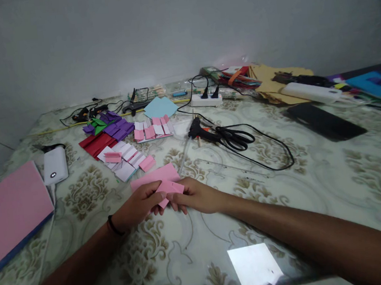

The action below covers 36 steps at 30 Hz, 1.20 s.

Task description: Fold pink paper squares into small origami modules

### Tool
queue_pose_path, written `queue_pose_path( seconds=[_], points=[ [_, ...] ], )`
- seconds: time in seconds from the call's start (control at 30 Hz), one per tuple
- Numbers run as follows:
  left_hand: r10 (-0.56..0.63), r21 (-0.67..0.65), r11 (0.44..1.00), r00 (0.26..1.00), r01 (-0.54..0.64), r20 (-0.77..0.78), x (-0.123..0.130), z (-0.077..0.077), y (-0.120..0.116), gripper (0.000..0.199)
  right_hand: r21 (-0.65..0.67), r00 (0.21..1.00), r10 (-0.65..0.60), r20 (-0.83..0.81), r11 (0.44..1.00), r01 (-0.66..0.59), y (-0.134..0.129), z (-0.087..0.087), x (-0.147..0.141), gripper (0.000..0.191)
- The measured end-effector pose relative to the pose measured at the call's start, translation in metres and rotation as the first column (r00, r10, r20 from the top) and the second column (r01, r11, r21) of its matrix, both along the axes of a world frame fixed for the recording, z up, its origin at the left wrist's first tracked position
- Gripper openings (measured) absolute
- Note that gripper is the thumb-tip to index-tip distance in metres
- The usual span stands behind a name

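Note:
A small pink piece of paper [171,188] is pinched between both of my hands, above the patterned tabletop. My left hand [142,203] grips its left side, with a dark band on the wrist. My right hand [196,195] holds the right side, thumb on top and fingers curled beneath. Just behind them a larger pink paper strip [153,175] shows, partly covered by my left hand. Beyond it are folded white and pink paper pieces [124,162], more pink and white folded pieces [153,129], red folded paper [97,144] and purple folded paper [121,128].
A black glue gun [206,134] with a coiled cord stands behind my right hand, near a clear ruler [230,167]. A white power bank [55,165] and pink sheets [14,211] lie left. Farther off are a power strip [206,100], light blue paper [160,107] and a black phone [326,121].

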<state>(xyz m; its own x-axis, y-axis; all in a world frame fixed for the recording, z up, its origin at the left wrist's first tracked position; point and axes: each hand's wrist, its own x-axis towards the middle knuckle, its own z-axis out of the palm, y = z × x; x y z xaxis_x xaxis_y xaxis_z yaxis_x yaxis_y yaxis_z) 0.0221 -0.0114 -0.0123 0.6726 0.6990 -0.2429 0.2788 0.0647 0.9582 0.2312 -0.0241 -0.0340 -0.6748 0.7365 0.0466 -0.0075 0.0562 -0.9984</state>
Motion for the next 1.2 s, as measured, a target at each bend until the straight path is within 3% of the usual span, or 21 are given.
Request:
queue_pose_path(
  seconds=[0.4, 0.67, 0.9, 1.07, 1.2],
  points=[
    [-0.018, 0.020, 1.000, 0.998, 0.020, -0.066, 0.0008, 0.0049, 0.0011, 0.019, -0.015, 1.000, -0.002, -0.009, 1.000, 0.002, 0.0006, 0.0004, -0.0001, 0.047],
    [0.122, -0.077, 0.990, 0.991, -0.118, 0.049, 0.0004, -0.0014, -0.0003, 0.025, -0.001, 0.999, 0.002, -0.043, 1.000, -0.002, 0.0003, 0.0054, 0.0005, 0.043],
    [0.143, -0.099, 0.986, 0.983, -0.132, 0.115, 0.0039, -0.0016, 0.0003, 0.033, -0.007, 0.999, 0.016, -0.036, 1.000, -0.017, 0.0009, 0.0052, 0.0002, 0.043],
    [0.108, -0.074, 0.992, 0.993, -0.104, 0.040, 0.0010, 0.0008, -0.0002, 0.025, -0.018, 0.999, 0.003, -0.032, 1.000, -0.004, 0.0004, 0.0044, -0.0002, 0.041],
    [-0.001, 0.014, 1.000, 1.000, 0.001, 0.007, -0.0004, 0.0042, -0.0002, 0.021, -0.028, 0.999, 0.004, -0.041, 1.000, -0.005, 0.0002, 0.0035, -0.0003, 0.041]
  ],
)
